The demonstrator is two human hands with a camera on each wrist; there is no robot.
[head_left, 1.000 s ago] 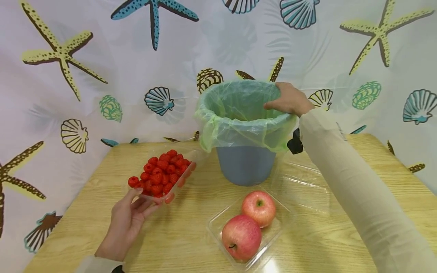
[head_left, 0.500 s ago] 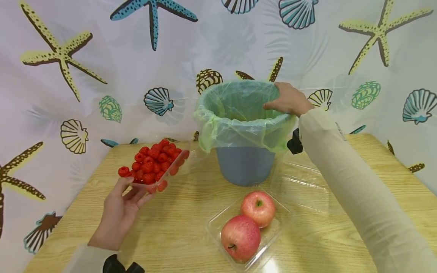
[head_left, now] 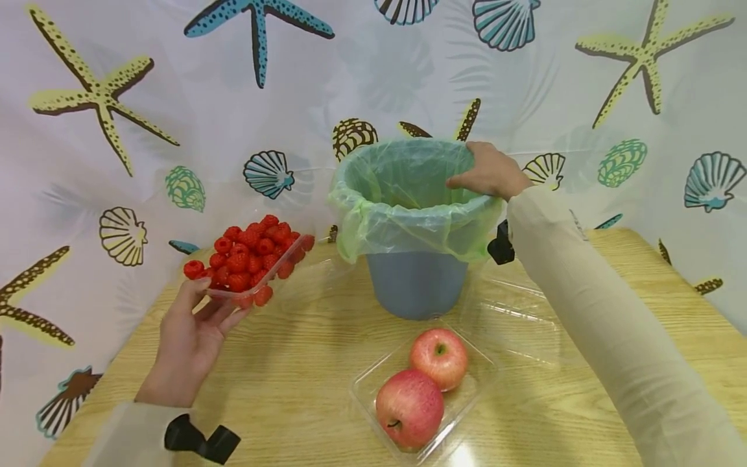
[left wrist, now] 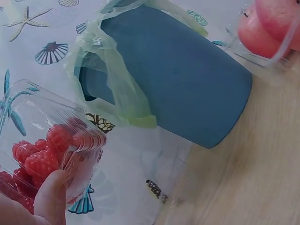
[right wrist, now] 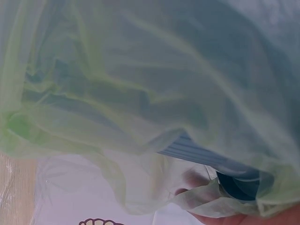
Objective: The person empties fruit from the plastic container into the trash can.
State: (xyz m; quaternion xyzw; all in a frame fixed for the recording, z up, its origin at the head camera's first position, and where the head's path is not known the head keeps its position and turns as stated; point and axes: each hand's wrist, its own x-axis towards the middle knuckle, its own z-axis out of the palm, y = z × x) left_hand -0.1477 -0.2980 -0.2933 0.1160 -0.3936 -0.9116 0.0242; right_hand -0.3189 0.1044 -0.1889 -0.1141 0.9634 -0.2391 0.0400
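Observation:
My left hand (head_left: 189, 344) holds a clear plastic container (left wrist: 28, 105) heaped with raspberries (head_left: 248, 256). Its thumb lies at the near rim and the fingers reach underneath; the container appears raised off the table. To the right stands a blue bin (head_left: 417, 285), lined with a thin green bag (head_left: 403, 230) folded over the rim. My right hand (head_left: 493, 172) grips the bin's right rim through the bag, thumb inside. In the right wrist view the bag covers most of the scene, and only part of the hand (right wrist: 234, 219) shows below.
Two apples (head_left: 411, 408) lie in a clear plastic container (head_left: 364, 376) in front of the bin. A clear plastic piece (head_left: 525, 324) lies to the bin's right, and another (head_left: 315, 279) sits to its left. Behind the wooden table (head_left: 280, 402) hangs a shell-patterned cloth (head_left: 373, 71).
My left hand has moved left and away from me with the container of raspberries, farther from the bin. The right hand keeps its grip on the bin's rim.

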